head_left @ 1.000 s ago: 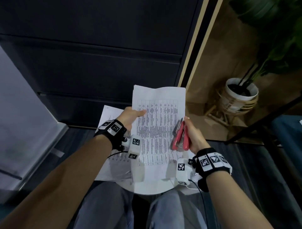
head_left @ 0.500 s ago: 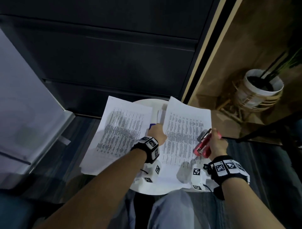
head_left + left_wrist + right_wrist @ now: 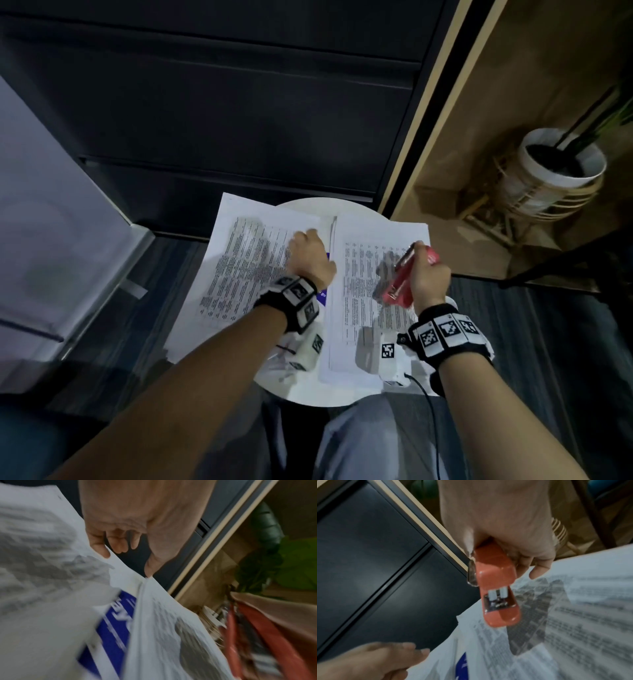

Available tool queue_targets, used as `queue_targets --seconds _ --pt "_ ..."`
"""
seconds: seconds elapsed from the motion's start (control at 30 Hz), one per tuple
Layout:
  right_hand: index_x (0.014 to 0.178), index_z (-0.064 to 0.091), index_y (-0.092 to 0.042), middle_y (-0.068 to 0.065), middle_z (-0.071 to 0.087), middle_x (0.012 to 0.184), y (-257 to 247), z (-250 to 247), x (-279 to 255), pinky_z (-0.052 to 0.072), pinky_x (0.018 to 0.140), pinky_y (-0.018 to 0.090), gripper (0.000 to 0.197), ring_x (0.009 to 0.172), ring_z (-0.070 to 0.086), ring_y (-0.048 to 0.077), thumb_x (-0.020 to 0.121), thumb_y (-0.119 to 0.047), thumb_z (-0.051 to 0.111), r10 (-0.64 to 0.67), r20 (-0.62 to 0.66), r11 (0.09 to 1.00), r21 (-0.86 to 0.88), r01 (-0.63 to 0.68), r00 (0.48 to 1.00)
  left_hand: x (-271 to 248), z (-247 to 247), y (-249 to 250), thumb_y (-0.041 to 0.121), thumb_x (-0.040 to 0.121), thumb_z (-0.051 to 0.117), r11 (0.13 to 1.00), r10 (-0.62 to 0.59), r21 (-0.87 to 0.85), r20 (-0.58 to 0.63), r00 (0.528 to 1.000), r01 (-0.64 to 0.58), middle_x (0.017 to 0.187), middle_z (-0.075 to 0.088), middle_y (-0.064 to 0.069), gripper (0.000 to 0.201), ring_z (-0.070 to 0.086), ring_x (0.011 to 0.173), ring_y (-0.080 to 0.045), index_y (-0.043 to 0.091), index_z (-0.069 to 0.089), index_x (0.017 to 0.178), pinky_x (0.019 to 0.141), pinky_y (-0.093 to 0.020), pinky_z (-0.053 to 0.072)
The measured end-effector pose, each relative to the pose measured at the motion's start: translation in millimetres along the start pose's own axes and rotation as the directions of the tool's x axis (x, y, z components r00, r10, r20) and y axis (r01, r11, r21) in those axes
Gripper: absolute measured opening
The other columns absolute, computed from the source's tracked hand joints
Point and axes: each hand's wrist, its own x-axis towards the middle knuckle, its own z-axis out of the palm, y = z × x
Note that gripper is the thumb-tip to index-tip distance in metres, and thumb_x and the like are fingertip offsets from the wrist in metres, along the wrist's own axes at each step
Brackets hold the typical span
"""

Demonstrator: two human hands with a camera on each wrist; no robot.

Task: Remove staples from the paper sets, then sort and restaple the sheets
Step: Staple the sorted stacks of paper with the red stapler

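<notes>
Right hand: the grip is wrapped round a red stapler, fingers curled over its body. In the right wrist view the stapler's mouth and metal anvil point down and away from the palm, and its top arm stands slightly apart from the base. It hangs above the right-hand stack and does not touch it. Judgement: the tool is kept in hand, off the paper, so it is ready once the sheets are ordered.

Left hand: the grip holds nothing. The fingers are loosely bent, their tips on or just above the upper right part of the left paper stack; contact cannot be confirmed through the blur. Judgement: this hand is placing or squaring that stack.

The right paper stack lies just beside the left one, both printed side up on a small round white counter, their outer edges overhanging it. A blue printed item lies between and partly under the stacks.

Judgement: sorting is in progress. No staple is discernible on either stack.
</notes>
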Motion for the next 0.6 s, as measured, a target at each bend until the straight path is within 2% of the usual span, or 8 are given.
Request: queue_targets --seconds 0.1,0.2,0.3,0.37,0.4,0.43,0.53,0.6 --pt "0.096 0.059 -0.002 0.006 0.06 0.075 -3 23 -12 0.044 0.053 0.025 0.041 0.064 0.058 0.016 0.095 -0.043 0.054 0.039 0.177 0.999 0.006 -0.041 0.983 21 -38 -29 0.028 0.083 0.067 0.994 -0.099 0.027 -0.163 0.982 0.105 0.137 0.035 -0.014 0.07 0.036 0.127 -0.031 0.006 0.029 0.138 0.101 -0.043 0.041" --pt "0.103 0.059 0.0 0.009 0.063 0.08 2 41 -21 0.041 0.045 0.021 0.045 0.064 0.058 0.017 0.096 -0.044 0.051 0.123 0.298 0.992 -0.071 -0.106 0.947 43 -69 -75 0.03 0.082 0.067 0.963 -0.261 0.0 -0.235 0.936 0.269 0.139 0.033 -0.013 0.072 0.032 0.129 -0.031 0.007 0.029 0.138 0.101 -0.047 0.039" --pt "0.108 0.06 0.001 0.016 0.068 0.091 9 48 -25 0.049 0.055 0.027 0.05 0.07 0.064 0.025 0.095 -0.047 0.052 0.22 0.352 0.975 -0.08 -0.205 0.91 53 -86 -118 0.033 0.081 0.071 0.927 -0.365 -0.003 -0.226 0.903 0.374 0.139 0.034 -0.015 0.077 0.033 0.129 -0.032 0.005 0.028 0.138 0.101 -0.05 0.04" --pt "0.108 0.061 -0.005 0.018 0.071 0.093 11 49 -23 0.059 0.067 0.043 0.051 0.079 0.069 0.03 0.092 -0.053 0.054 0.291 0.372 0.953 -0.034 -0.3 0.882 54 -90 -136 0.032 0.08 0.072 0.914 -0.398 0.0 -0.18 0.899 0.405 0.14 0.035 -0.015 0.08 0.034 0.13 -0.033 0.003 0.026 0.139 0.101 -0.051 0.038" --pt "0.107 0.06 -0.009 0.017 0.071 0.093 10 48 -22 0.059 0.069 0.049 0.048 0.082 0.069 0.033 0.091 -0.054 0.054 0.322 0.379 0.94 -0.018 -0.341 0.868 53 -89 -142 0.031 0.08 0.073 0.915 -0.399 -0.001 -0.15 0.904 0.404 0.14 0.037 -0.015 0.08 0.037 0.13 -0.033 0.003 0.027 0.139 0.101 -0.052 0.038" --pt "0.104 0.06 -0.011 0.016 0.071 0.092 8 46 -21 0.059 0.065 0.049 0.046 0.081 0.068 0.032 0.092 -0.055 0.052 0.342 0.382 0.932 -0.023 -0.361 0.858 52 -86 -146 0.029 0.079 0.073 0.92 -0.387 0.002 -0.127 0.913 0.391 0.139 0.039 -0.015 0.079 0.039 0.128 -0.034 0.002 0.028 0.138 0.101 -0.052 0.039" --pt "0.101 0.056 -0.011 0.014 0.066 0.085 5 43 -19 0.053 0.046 0.033 0.044 0.071 0.063 0.029 0.096 -0.054 0.047 0.358 0.368 0.932 -0.081 -0.354 0.858 49 -75 -148 0.028 0.079 0.074 0.928 -0.362 0.054 -0.106 0.926 0.369 0.138 0.04 -0.015 0.076 0.042 0.127 -0.034 0.002 0.032 0.137 0.102 -0.053 0.036" --pt "0.103 0.056 -0.011 0.016 0.066 0.089 6 44 -20 0.052 0.043 0.032 0.046 0.072 0.063 0.029 0.095 -0.055 0.047 0.358 0.362 0.933 -0.094 -0.348 0.861 48 -70 -146 0.028 0.08 0.074 0.917 -0.367 0.122 -0.121 0.922 0.381 0.138 0.037 -0.015 0.075 0.04 0.128 -0.032 0.004 0.032 0.137 0.103 -0.052 0.035"
